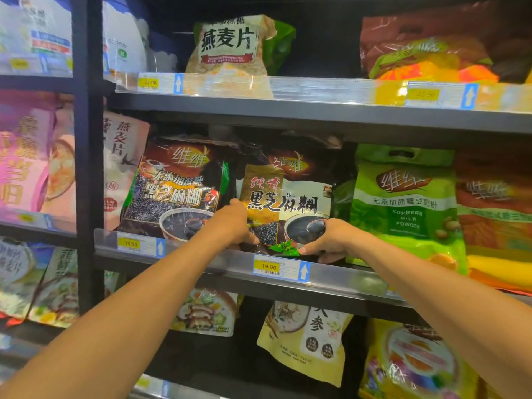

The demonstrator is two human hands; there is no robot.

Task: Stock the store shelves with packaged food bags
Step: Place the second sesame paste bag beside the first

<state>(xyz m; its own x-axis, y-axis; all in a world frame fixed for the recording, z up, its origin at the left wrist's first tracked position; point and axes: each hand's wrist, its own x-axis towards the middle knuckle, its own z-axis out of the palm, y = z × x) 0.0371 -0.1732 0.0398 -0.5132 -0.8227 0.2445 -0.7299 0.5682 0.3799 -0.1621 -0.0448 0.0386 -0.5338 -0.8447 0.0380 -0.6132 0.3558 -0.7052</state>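
The dark brown and cream plastic food bag, printed with a bowl of black paste, stands upright at the front of the middle grey metal shelf, leaning slightly back. Both hands hold it low down. The left hand grips its lower left edge with fingers curled round it. The right hand pinches the lower right corner, thumb on the front and fingers tucked beneath. The bag's foot sits just behind the shelf's clear plastic rail, directly above a yellow price label with a blue arrow.

Touching it on the left is a glossy dark brown bag with purple-black grain artwork. Just beside it on the right stands a bright green plastic bag with a cut-out handle, then an orange-red bag, which is blurred.

On the upper grey shelf are a beige and green oat bag and a red-brown bag, well apart. Below the middle shelf, a pale yellow pouch leans beside a bright yellow bag.

A black metal upright post divides this bay from the next one on the left, where pink bags and white and blue bags fill the shelves.
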